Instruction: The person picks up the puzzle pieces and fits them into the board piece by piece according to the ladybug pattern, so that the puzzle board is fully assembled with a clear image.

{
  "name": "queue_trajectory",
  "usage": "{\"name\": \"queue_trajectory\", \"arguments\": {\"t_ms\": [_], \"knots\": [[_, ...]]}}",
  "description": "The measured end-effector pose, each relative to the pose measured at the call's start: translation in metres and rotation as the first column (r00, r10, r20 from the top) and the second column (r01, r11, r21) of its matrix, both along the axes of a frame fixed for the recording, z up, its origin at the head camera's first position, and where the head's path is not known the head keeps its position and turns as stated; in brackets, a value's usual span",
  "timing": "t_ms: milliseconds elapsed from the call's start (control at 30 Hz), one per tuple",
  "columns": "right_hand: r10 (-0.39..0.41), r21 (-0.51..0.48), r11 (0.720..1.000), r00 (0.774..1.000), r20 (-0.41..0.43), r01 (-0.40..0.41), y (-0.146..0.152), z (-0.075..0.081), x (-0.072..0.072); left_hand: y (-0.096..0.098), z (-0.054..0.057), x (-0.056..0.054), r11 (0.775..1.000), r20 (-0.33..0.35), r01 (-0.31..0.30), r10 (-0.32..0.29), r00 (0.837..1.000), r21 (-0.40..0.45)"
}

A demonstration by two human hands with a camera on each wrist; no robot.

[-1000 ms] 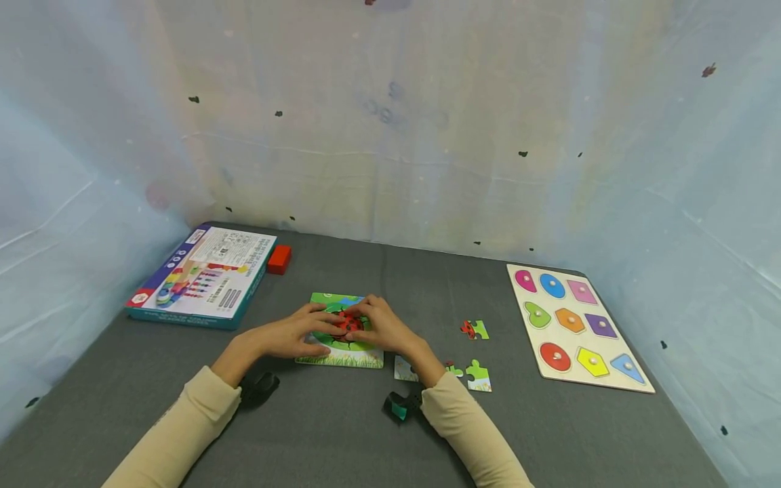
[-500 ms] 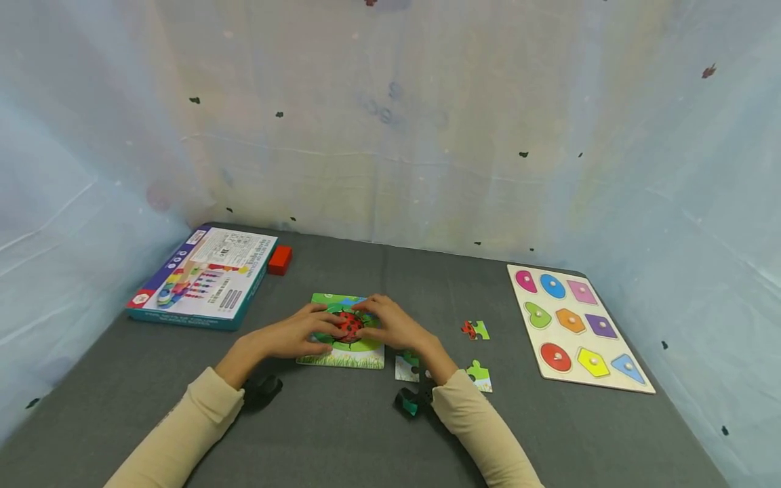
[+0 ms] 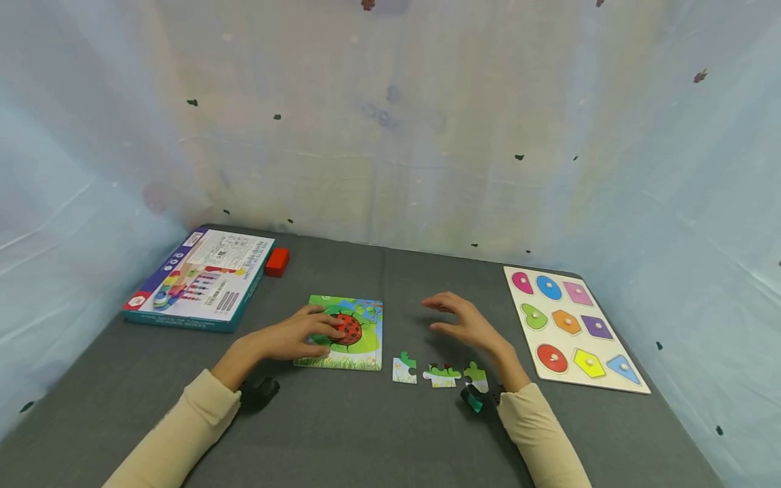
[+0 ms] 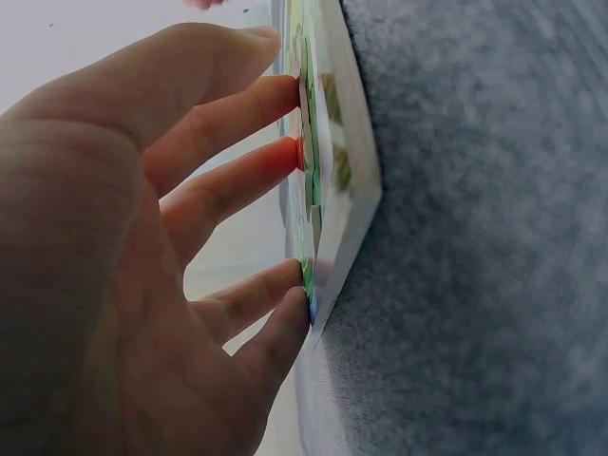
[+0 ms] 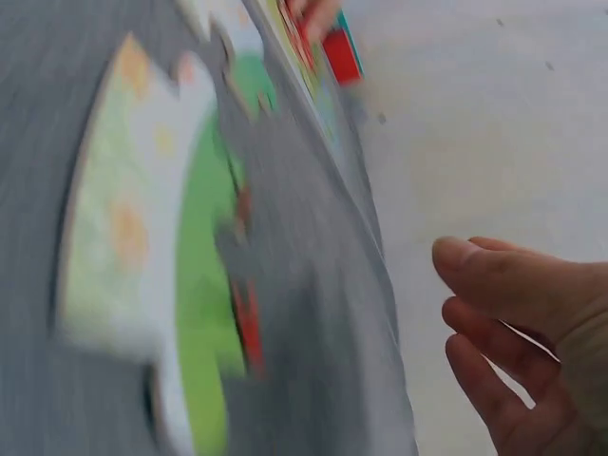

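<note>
1. Far left: flat cardboard box with teal sides, purple edge band and white printed face (image 3: 201, 278); lying flat on dark grey tabletop (image 3: 342, 427).
2. Small red rectangular block (image 3: 277, 262); just beside box's right side.
3. Left hand (image 3: 295, 337): fingers spread, loosely bent, fingertips resting on puzzle board; nothing gripped; can't tell whether thumb touches.
4. Square puzzle board with red ladybug on green leaf (image 3: 361, 333); flat on tabletop, centre-left, left part under the hand.
5. Three loose jigsaw pieces, near side, right of board, in a rough row, apart from each other: white-and-green left piece (image 3: 402, 371); wider white-and-green middle piece with red bits (image 3: 443, 379); green right piece (image 3: 478, 377), partly behind black-and-teal wrist device (image 3: 472, 400).
6. Right hand (image 3: 468, 325): raised above tabletop, fingers loosely extended, thumb well apart from them; holds nothing.
7. Far right: pale board with nine coloured knobbed shapes (image 3: 576, 332); flat, tilted slightly.
</note>
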State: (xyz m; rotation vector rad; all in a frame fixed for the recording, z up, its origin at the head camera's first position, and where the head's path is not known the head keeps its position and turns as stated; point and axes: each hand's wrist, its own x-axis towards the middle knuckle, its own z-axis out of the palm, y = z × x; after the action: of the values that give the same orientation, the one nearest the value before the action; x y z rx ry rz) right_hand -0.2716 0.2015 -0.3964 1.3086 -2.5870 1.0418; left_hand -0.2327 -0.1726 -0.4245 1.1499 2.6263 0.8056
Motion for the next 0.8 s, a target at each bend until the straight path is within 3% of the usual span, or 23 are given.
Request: {"name": "queue_trajectory", "arguments": {"t_ms": [167,467,800], "knots": [[-0.034,0.004,0.999,0.998,0.046,0.034,0.030,0.012,0.012,-0.002,-0.001,0.000,1.000,0.002,0.000,0.000,1.000,0.002],[-0.121,0.148,0.982,0.992,0.038,0.114,0.085,-0.017,0.001,-0.002,-0.001,0.000,1.000,0.015,-0.003,0.003,1.000,-0.003],[-0.115,0.155,0.982,0.993,0.017,0.111,0.098,-0.034,-0.001,-0.001,-0.002,-0.001,1.000,0.003,0.000,0.000,1.000,-0.004]]}}
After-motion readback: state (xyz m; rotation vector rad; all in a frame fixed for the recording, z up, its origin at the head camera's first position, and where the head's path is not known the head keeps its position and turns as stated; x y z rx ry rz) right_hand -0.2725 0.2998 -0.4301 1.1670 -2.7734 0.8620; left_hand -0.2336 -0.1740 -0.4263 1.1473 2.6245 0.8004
